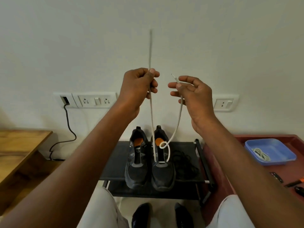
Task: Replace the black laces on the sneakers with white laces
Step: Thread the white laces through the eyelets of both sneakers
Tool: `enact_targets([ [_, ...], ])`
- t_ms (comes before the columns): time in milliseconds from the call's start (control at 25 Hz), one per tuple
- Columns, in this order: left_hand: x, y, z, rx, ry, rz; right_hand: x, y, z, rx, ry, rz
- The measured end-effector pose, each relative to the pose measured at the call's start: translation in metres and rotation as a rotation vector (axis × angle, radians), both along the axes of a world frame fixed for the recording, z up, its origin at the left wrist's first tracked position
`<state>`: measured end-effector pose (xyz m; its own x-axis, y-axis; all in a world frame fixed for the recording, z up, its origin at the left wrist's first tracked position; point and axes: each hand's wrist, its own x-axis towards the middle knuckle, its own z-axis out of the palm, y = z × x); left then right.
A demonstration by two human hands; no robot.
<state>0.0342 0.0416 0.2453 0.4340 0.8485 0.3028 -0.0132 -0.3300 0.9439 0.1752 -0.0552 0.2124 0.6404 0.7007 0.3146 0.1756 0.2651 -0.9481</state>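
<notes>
Off to the left sits a wooden worktop [21, 142], with a black cable [69, 127] dropping from the wall sockets [93, 100]; moving in, the left hand [139, 86] has its grip closed round one run of the white lace [152, 116], the free end standing straight up above the fist; both sneakers [148, 158] stand side by side on the black shoe rack [115, 160], and the lace is through only the lowest eyelets of the right-hand shoe, a short white bar showing across its front; the right hand [190, 92] pinches the other end just below its tip between thumb and forefinger, the remaining fingers loose, and that side sags into a loop over the tongue; this cord looks light, soft and floppy, so the stiff tip is likely the place to hold for threading; the black laces [182, 160] lie heaped on the rack beside the shoe; further right, a blue tray [269, 145] holds a second white lace [261, 154].
</notes>
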Motion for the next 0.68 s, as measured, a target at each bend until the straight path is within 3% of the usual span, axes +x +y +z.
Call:
enact_targets([
  [320,0.018,-0.012,0.056,0.119,-0.005,0.064,-0.005,0.003,0.058,0.066,0.213,-0.011],
  [680,0.022,-0.015,0.075,0.221,-0.113,0.156,-0.015,0.008,0.109,0.08,0.179,0.022],
])
